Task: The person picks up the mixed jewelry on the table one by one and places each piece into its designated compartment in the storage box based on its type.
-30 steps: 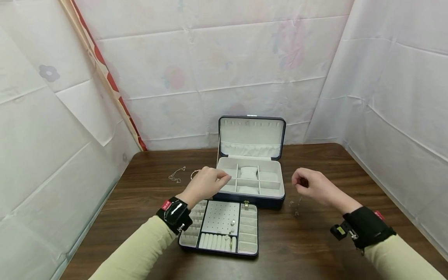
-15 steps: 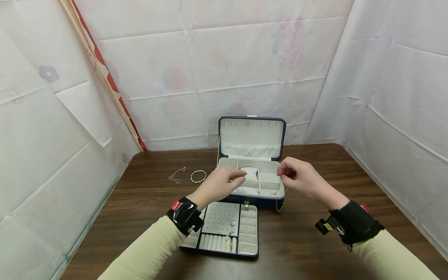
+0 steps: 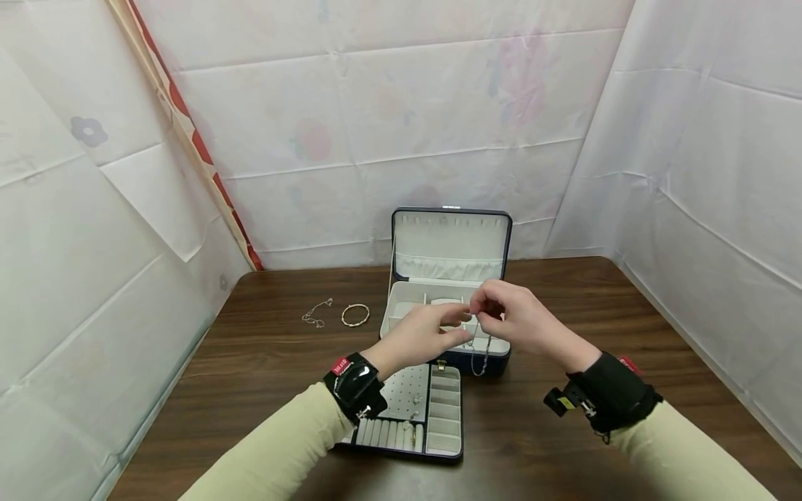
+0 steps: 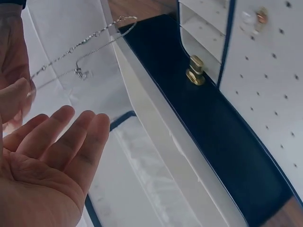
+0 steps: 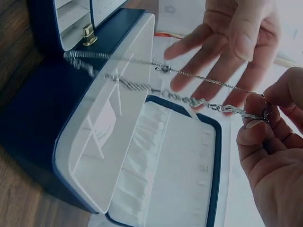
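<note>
My right hand [image 3: 523,320] pinches a fine silver chain [image 5: 189,100] between thumb and forefinger. The chain dangles in a loop in front of the jewelry box [image 3: 479,364], and a small charm [image 4: 81,73] shows on one strand. Close beside it, my left hand [image 3: 420,337] is held with fingers extended; no chain lies in its grasp, its palm turned toward the strands in the left wrist view. Both hands are over the navy box, whose lid [image 3: 451,240] stands up and whose white compartments are partly hidden behind the fingers.
In front of the box lies a jewelry tray [image 3: 443,456] with ring rolls and a pegboard bearing pearl earrings [image 3: 417,400]. A bangle [image 3: 355,325] and another thin chain [image 3: 312,320] rest on the wooden table [image 3: 269,376] at left. White cloth hangs behind.
My right hand has carried the chain from the table at right leftward to the box front. My left hand has moved right to meet it, uncovering the bangle.
</note>
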A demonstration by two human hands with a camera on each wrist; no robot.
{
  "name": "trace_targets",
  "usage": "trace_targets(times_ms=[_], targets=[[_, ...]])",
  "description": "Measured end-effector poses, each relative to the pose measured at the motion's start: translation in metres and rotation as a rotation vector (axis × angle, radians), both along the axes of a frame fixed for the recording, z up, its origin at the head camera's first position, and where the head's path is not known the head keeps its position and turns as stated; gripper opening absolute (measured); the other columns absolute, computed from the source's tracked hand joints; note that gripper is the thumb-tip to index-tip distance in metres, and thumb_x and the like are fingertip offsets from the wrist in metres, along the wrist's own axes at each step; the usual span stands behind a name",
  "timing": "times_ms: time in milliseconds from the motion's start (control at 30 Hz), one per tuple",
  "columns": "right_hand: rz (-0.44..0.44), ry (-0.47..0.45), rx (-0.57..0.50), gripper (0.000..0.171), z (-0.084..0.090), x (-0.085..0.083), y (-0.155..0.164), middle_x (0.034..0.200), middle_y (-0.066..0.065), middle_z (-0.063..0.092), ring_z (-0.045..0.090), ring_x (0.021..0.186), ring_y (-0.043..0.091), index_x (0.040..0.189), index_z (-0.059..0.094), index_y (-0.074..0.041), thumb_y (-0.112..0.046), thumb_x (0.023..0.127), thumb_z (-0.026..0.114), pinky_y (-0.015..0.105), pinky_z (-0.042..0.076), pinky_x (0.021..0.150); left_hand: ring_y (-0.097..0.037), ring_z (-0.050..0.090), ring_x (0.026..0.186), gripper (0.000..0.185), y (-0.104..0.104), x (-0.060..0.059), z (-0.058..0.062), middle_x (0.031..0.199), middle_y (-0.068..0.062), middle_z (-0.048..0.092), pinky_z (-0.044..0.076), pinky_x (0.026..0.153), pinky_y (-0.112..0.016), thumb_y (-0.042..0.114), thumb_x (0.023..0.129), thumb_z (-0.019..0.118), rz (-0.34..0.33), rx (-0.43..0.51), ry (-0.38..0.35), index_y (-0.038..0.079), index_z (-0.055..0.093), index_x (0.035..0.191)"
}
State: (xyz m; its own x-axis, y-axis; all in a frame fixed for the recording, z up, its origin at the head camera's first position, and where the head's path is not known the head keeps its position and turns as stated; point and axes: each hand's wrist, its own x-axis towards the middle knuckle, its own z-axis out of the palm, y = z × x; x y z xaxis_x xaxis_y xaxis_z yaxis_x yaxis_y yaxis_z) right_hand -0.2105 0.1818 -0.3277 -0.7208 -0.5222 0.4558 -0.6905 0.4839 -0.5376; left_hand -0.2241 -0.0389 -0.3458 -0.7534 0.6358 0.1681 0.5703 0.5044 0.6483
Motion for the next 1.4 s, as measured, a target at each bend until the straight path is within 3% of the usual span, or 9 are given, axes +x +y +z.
trace_targets(times_ms=[167, 333, 667, 867, 1167, 1400], targets=[[0.013, -0.011, -0.001, 0.024, 0.000, -0.002, -0.006, 0.090, -0.005, 0.057, 0.051, 0.076, 0.011, 0.095, 0.062, -0.013, 0.010, 0.091, 0.064, 0.026, 0.046, 0.064, -0.015, 0.069, 0.116, 0.032, 0.007, -0.002, 0.002, 0.124, -0.001, 0.073, 0.054, 0.092, -0.029, 0.031, 0.098, 0.070, 0.000, 0.004, 0.012, 0.020, 0.068, 0.128], [0.023, -0.027, 0.005, 0.020, -0.002, -0.004, -0.009, 0.092, -0.004, 0.058, 0.052, 0.078, 0.012, 0.097, 0.063, -0.011, 0.008, 0.093, 0.065, 0.028, 0.048, 0.066, -0.007, 0.070, 0.102, 0.021, 0.008, -0.007, -0.001, 0.111, 0.001, 0.077, 0.054, 0.085, -0.024, 0.026, 0.097, 0.072, 0.006, 0.030, -0.012, 0.017, 0.073, 0.117], [0.065, -0.027, -0.020, 0.020, -0.007, -0.007, -0.014, 0.092, -0.004, 0.058, 0.054, 0.077, 0.011, 0.097, 0.063, -0.013, 0.006, 0.093, 0.067, 0.027, 0.049, 0.066, 0.002, 0.061, 0.078, 0.008, 0.009, -0.010, 0.000, 0.092, 0.004, 0.078, 0.050, 0.070, -0.018, 0.020, 0.095, 0.074, 0.045, 0.069, 0.010, 0.012, 0.076, 0.096], [0.059, -0.029, -0.019, 0.020, -0.008, -0.006, -0.014, 0.092, -0.004, 0.060, 0.056, 0.077, 0.010, 0.097, 0.065, -0.012, 0.007, 0.093, 0.067, 0.027, 0.051, 0.066, 0.001, 0.064, 0.080, 0.007, 0.008, -0.009, 0.002, 0.082, 0.007, 0.077, 0.050, 0.074, -0.020, 0.014, 0.098, 0.069, 0.033, 0.060, -0.044, 0.014, 0.075, 0.095], [0.029, -0.041, -0.009, 0.018, -0.009, -0.007, -0.013, 0.091, -0.005, 0.061, 0.057, 0.077, 0.009, 0.098, 0.066, -0.013, 0.005, 0.095, 0.066, 0.027, 0.051, 0.068, -0.003, 0.066, 0.077, 0.009, 0.003, -0.010, 0.000, 0.077, 0.004, 0.076, 0.049, 0.068, -0.021, 0.015, 0.100, 0.066, 0.018, 0.045, -0.027, 0.011, 0.072, 0.096], [-0.022, -0.049, -0.004, 0.015, -0.012, -0.007, -0.011, 0.092, -0.005, 0.059, 0.054, 0.078, 0.010, 0.099, 0.067, -0.011, 0.004, 0.096, 0.065, 0.027, 0.049, 0.069, -0.018, 0.072, 0.078, 0.010, -0.006, -0.011, -0.005, 0.077, 0.003, 0.075, 0.047, 0.063, -0.020, 0.013, 0.100, 0.065, 0.030, 0.046, -0.058, 0.011, 0.070, 0.092]])
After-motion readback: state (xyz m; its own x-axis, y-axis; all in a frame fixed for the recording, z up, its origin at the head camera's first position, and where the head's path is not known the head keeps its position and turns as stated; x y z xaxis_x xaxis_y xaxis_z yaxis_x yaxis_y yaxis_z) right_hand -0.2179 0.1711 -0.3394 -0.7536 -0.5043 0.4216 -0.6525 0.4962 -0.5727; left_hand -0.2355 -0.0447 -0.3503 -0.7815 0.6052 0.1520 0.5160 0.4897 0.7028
